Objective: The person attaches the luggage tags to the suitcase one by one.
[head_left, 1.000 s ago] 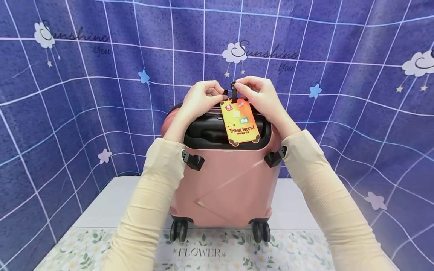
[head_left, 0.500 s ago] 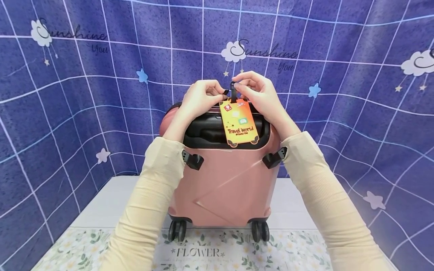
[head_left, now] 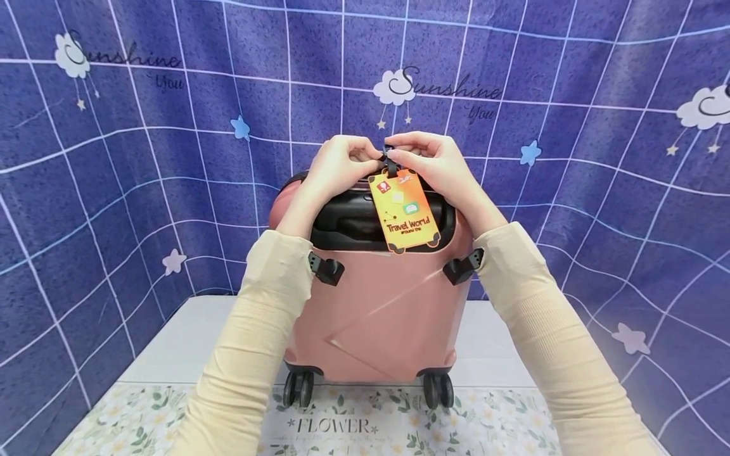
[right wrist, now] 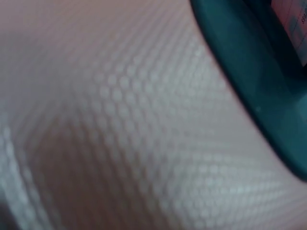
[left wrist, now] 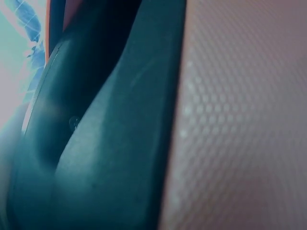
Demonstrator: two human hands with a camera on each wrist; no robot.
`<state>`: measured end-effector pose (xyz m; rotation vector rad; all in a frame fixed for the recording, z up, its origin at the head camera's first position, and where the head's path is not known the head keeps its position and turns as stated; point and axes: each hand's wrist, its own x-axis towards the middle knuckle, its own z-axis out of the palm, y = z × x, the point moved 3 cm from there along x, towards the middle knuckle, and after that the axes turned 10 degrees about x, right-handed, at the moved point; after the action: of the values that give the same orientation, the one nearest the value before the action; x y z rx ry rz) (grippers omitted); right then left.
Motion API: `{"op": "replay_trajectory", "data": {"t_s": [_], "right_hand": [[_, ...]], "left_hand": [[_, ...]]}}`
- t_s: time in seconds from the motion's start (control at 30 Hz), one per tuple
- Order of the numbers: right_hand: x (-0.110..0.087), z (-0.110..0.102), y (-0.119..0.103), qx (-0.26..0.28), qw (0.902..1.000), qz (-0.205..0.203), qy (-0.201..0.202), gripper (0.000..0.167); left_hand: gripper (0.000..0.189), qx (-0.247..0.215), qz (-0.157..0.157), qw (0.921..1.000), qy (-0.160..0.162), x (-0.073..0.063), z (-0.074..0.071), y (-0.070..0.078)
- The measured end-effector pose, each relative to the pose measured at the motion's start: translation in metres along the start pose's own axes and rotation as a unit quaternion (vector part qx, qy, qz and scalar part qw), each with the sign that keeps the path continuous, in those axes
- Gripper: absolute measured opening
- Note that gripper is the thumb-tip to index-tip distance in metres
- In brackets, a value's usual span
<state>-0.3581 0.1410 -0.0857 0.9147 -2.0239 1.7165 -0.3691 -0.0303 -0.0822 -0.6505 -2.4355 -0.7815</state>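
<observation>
A yellow-orange luggage tag (head_left: 406,212) printed "Travel World" hangs in front of the black handle recess of a pink suitcase (head_left: 382,316). At the top of the case my left hand (head_left: 338,168) pinches one end of the tag's black strap. My right hand (head_left: 438,163) pinches the strap (head_left: 391,170) near its buckle end, and the two ends meet between my fingertips. Fingers partly hide the buckle. Both wrist views show only the case close up: its textured shell (left wrist: 240,120), the dark recess (left wrist: 110,134), and the tag's edge (right wrist: 293,24) at upper right.
The suitcase stands upright on black wheels (head_left: 438,389) on a floral mat (head_left: 490,421) and white surface (head_left: 496,342). A blue grid-patterned curtain (head_left: 228,190) hangs behind and on both sides. Black wrist mounts (head_left: 326,268) sit close to the shell.
My right hand has brought the strap's buckle end down and left to the end in my left hand. The tag has dropped slightly. The left hand has barely moved.
</observation>
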Motion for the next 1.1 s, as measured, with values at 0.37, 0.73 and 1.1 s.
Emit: {"op": "replay_trajectory", "data": {"t_s": [0.37, 0.73, 1.1], "right_hand": [[-0.0006, -0.001, -0.0001, -0.038, 0.9993, -0.006, 0.006, 0.032], [-0.0026, -0.0038, -0.0001, -0.097, 0.9949, -0.015, 0.022, 0.031], [0.0025, -0.0015, 0.0018, -0.132, 0.991, -0.013, 0.014, 0.03]], "left_hand": [[0.02, -0.001, 0.013, 0.9999, 0.003, -0.0023, 0.0005, 0.0013], [0.022, 0.007, 0.005, 1.0, 0.001, -0.0023, 0.0036, 0.0005], [0.022, 0.012, 0.0, 0.9999, 0.002, -0.0011, 0.0019, 0.0001]]}}
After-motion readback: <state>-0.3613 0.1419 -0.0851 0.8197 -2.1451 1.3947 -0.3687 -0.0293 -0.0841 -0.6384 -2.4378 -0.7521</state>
